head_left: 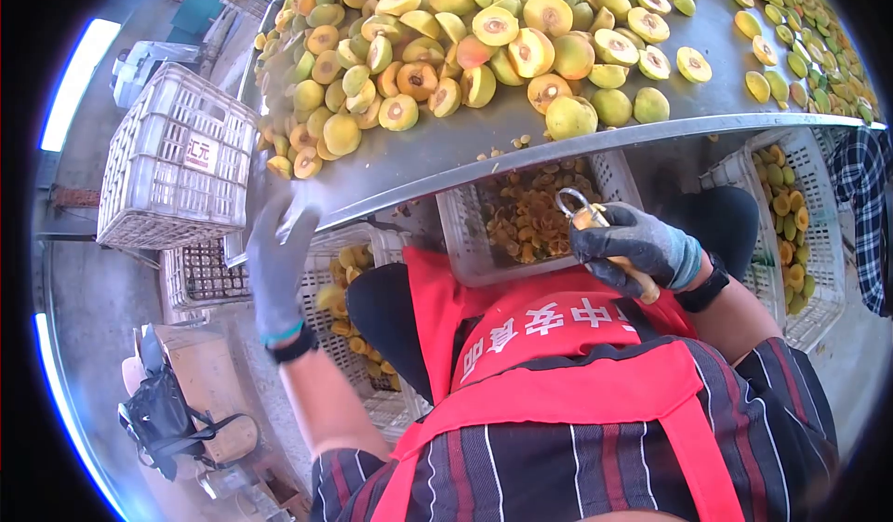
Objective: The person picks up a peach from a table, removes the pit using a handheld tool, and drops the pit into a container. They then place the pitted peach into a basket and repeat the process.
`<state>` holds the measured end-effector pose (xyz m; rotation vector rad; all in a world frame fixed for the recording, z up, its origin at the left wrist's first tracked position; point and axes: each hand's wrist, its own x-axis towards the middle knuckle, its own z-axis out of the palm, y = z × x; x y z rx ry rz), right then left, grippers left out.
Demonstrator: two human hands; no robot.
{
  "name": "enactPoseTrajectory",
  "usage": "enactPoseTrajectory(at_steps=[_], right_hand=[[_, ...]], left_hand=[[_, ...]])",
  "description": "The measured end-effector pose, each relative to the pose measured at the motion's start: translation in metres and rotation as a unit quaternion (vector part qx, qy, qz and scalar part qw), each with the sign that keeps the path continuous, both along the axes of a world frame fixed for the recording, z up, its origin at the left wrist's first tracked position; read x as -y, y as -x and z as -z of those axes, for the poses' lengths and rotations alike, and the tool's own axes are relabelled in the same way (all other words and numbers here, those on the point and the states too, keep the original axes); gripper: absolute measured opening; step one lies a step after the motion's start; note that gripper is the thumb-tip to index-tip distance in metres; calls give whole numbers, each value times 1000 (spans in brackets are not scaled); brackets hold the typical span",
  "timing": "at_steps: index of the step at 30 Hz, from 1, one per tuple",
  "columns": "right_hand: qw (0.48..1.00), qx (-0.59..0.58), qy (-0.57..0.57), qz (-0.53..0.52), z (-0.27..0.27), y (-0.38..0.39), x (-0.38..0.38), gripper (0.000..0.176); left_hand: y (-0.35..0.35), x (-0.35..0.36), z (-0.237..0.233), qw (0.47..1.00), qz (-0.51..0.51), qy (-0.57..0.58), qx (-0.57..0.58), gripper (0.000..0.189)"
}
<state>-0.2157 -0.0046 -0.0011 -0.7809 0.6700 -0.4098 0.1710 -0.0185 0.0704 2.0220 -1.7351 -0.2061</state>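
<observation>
My right hand (637, 247), in a grey glove with a blue cuff, is closed round the wooden handle of a pitting tool (579, 202). Its metal loop points up and left, over a crate (462, 234) of orange-brown fruit scraps. My left hand (279, 266), also gloved, reaches to the table's left front edge. Its fingers look stretched out and apart, though the tips are blurred; I see no fruit in it. Above both hands lies a large heap of halved yellow peaches (495, 26), many cut side up with the stone showing.
The metal table (409, 170) has a raised front rim. More halves (819, 52) lie at far right. Fruit-filled crates stand under the table at left (372, 243) and right (823, 164). A white crate (177, 164) sits stacked at left, near a black bag (158, 415). A checked sleeve (860, 215) shows at right.
</observation>
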Motion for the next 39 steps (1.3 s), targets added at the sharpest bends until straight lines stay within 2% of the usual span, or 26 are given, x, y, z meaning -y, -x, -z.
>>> enactPoseTrajectory(at_steps=[2,6,7,9,10,12,13,14,15,16,18,19,21,22,24,26,28,29,30,31,32,33,34,36,38,39], right_hand=[[1000,-22,-6,2,3,-7,0,25],[999,-21,29,-2,-1,-12,-4,23],[999,-32,30,1,0,-11,-6,23],[999,-47,21,5,-4,-6,-10,24],[998,-58,10,8,-5,-5,-11,24],[998,-53,4,12,-4,-3,-12,25],[999,-46,8,22,-3,-3,-9,26],[999,-38,10,32,-2,-4,-6,27],[996,-11,81,40,3,-4,-2,32],[986,8,148,74,11,-11,2,36],[996,-8,-15,87,-8,-19,15,39],[996,-9,-17,89,-5,-27,20,39],[985,98,-49,135,9,-43,25,39],[985,97,-51,135,7,-46,24,39],[981,86,-9,176,3,-50,22,38],[986,101,-7,135,4,-45,24,34],[971,-31,168,168,-2,-48,21,34],[941,-46,270,201,2,-54,22,37],[942,-47,270,196,6,-55,23,37],[850,-170,442,230,9,-54,25,38],[712,-281,591,253,8,-55,26,40],[770,-313,510,221,-2,-51,25,42],[770,-312,512,219,-4,-48,22,42],[771,-265,534,226,-3,-43,15,46],[819,-223,511,138,-15,-43,5,51],[813,-233,518,129,-13,-47,2,49]], left_hand=[[33,48,11,993,55,-55,-88,60],[53,142,86,965,210,14,158,62],[61,148,87,965,210,19,156,62],[74,152,89,949,128,-184,220,58],[73,153,88,950,129,-183,220,58],[74,145,80,957,139,-254,18,52],[75,138,78,956,141,-256,21,52],[86,118,60,930,131,-288,-187,49],[95,97,48,861,113,-307,-388,47],[103,80,47,861,113,-310,-387,47],[121,49,48,810,284,-151,-491,47],[127,40,52,809,285,-154,-491,47],[137,25,62,853,399,-42,-335,54],[143,14,61,852,398,-43,-336,54],[155,-1,54,754,340,-52,-559,68],[157,-3,68,748,307,-3,-588,65],[157,-12,68,522,233,-208,-794,62],[159,-12,75,530,257,-235,-773,72],[161,-15,79,529,255,-230,-776,72],[165,-16,81,548,216,-201,-782,69],[166,-17,80,566,177,-172,-787,66],[164,-15,82,573,207,-144,-780,62],[164,-16,79,573,207,-141,-780,62],[169,-20,67,608,148,-40,-779,59],[160,-19,73,608,170,-27,-775,58],[159,-19,74,643,196,5,-741,61]])
